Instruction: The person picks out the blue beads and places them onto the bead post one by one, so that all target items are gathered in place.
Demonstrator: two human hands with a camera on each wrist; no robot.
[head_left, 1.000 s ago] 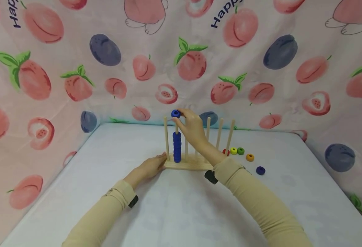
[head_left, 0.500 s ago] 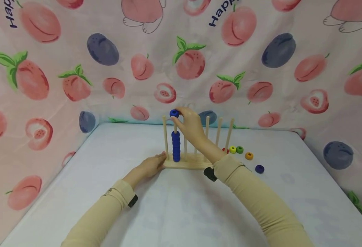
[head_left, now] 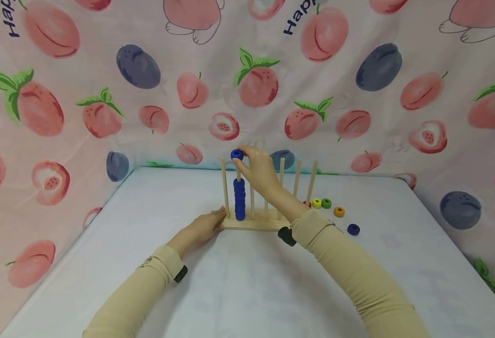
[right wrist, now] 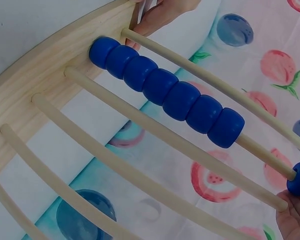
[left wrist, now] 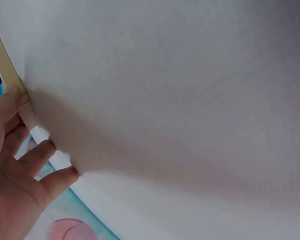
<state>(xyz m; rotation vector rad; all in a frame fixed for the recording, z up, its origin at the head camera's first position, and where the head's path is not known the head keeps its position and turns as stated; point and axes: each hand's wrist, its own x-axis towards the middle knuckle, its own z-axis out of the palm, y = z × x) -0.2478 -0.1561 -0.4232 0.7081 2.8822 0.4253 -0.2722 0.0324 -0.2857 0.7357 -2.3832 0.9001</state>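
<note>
A wooden peg rack [head_left: 247,224] with a row of upright pegs stands on the table. Its second peg from the left carries a stack of blue beads [head_left: 239,199], several of them, also seen in the right wrist view. My right hand [head_left: 261,173] pinches one more blue bead [right wrist: 299,180] between thumb and fingers, right at the tip of that peg. At the rack's left end, my left hand [head_left: 207,225] holds the base. In the left wrist view that hand's thumb [left wrist: 11,97] lies against the wood, and its other fingers spread over the white cloth.
To the right of the rack lie loose beads: red [head_left: 307,204], yellow [head_left: 316,203], green [head_left: 326,203], orange [head_left: 338,211] and dark blue [head_left: 353,229]. A fruit-print curtain [head_left: 247,126] hangs behind the white table [head_left: 230,291].
Both hands keep their places on the rack and bead. The whole head view shifts slightly, with everything sliding a little left and up.
</note>
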